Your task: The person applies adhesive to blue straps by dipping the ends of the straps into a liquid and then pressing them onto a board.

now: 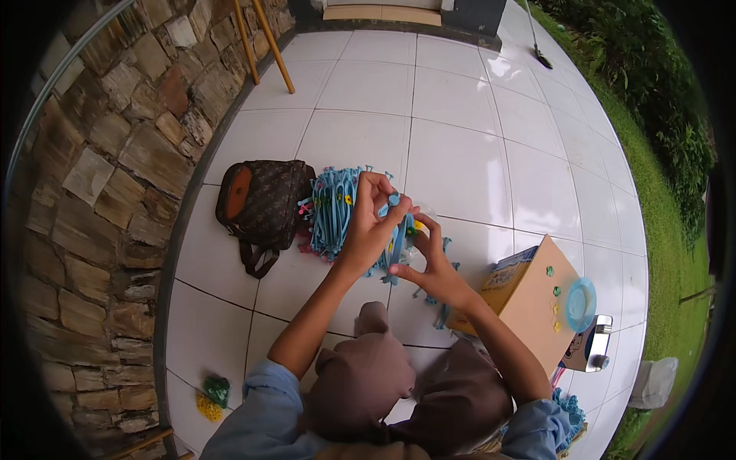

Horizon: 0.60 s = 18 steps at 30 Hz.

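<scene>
My left hand (372, 222) is closed in a pinch on a slim light-blue plastic piece (395, 198) with a round end. Around the same piece curls my right hand (435, 268), its thumb set apart from its fingers low on the piece. Small yellow and green flower-shaped parts (415, 228) show by the right fingertips. Beyond my left wrist lies a dense row of similar light-blue plastic pieces (331, 211), several bearing coloured flowers. More loose light-blue pieces (443, 310) lie under and beside my right forearm. The fingers hide much of the held piece.
A brown patterned backpack (264, 203) stands left of the row. To the right, a cardboard box (529, 295) carries small green and yellow parts; a blue dish (581, 304) sits at its edge. Green and yellow bags (215, 392) lie lower left, near the stone wall (115, 230).
</scene>
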Motion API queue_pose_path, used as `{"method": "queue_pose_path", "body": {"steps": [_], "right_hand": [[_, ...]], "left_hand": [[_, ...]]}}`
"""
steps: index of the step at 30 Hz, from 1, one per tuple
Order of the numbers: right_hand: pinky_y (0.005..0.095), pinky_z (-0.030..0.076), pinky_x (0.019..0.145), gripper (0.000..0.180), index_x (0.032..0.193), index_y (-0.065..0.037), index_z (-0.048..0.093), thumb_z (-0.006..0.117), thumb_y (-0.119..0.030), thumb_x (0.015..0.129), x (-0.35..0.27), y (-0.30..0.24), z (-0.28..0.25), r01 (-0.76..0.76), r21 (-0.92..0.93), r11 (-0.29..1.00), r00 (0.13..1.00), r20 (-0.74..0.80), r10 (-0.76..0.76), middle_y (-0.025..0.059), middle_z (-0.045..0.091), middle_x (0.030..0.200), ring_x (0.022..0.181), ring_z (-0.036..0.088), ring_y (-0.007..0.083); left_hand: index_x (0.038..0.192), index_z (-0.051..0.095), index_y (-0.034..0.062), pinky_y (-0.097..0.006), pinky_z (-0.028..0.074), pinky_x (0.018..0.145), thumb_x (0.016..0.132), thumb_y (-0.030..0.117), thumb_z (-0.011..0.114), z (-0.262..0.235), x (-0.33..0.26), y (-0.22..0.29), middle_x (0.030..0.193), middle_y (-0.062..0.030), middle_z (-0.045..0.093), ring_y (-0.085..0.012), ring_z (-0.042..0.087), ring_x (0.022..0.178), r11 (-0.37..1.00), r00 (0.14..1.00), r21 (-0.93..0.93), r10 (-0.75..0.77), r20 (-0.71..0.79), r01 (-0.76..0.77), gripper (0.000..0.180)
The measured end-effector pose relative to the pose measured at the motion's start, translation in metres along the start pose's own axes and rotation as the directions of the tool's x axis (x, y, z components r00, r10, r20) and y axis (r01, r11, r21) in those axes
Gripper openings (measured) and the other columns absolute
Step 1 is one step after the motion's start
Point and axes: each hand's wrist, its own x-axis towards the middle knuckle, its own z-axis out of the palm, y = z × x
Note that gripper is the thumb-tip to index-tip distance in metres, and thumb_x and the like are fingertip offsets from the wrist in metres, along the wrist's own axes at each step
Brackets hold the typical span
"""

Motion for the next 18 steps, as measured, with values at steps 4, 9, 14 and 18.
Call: {"method": "queue_pose_path", "body": {"steps": [4,9,14,18], "right_hand": [[0.0284,0.048,0.075,0.059,0.126,-0.001,0.024,0.063,-0.015,0.084,0.047,0.074,0.031,-0.178,-0.03,0.984,0.984,-0.032,0.177,0.0179,0.058,0.098,0.097,0.059,0.0225],[0.0308,0.049,0.074,0.062,0.132,0.005,0.017,0.056,-0.006,0.084,0.118,0.127,0.045,-0.24,-0.074,0.968,0.965,-0.129,0.23,0.0222,0.06,0.102,0.087,0.064,0.0266],[0.0318,0.046,0.087,0.073,0.14,-0.001,0.0,0.049,0.001,0.086,0.124,0.174,0.064,-0.14,-0.373,0.917,0.978,-0.198,0.069,0.0245,0.045,0.126,0.106,0.055,0.0298],[0.033,0.047,0.086,0.061,0.139,-0.002,0.018,0.047,0.003,0.086,0.12,0.141,0.034,-0.142,-0.346,0.927,0.954,-0.299,0.034,0.0198,0.049,0.125,0.109,0.054,0.0272]], "left_hand": [[0.111,0.034,0.0072,-0.03,0.034,0.096,0.081,0.005,0.063,-0.058,0.012,-0.042,0.114,-0.0085,0.043,-0.0177,0.043,0.111,1.0,0.994,0.004,0.013,-0.105,-0.013,0.042],[0.134,0.03,0.0084,-0.032,0.038,0.094,0.089,0.009,0.053,-0.123,0.013,-0.093,0.126,-0.0121,0.042,-0.02,0.042,0.115,0.968,0.98,0.215,-0.096,-0.175,0.134,0.051],[0.133,0.037,0.0095,-0.034,0.038,0.09,0.091,0.012,0.049,-0.142,0.014,-0.142,0.122,-0.0119,0.047,-0.023,0.047,0.104,0.614,0.957,0.762,0.037,-0.288,0.206,0.044],[0.126,0.043,0.0059,-0.035,0.038,0.086,0.086,0.004,0.052,-0.119,0.017,-0.131,0.114,-0.0128,0.049,-0.0257,0.045,0.099,0.572,0.898,0.817,0.317,-0.304,0.075,0.041]]}}
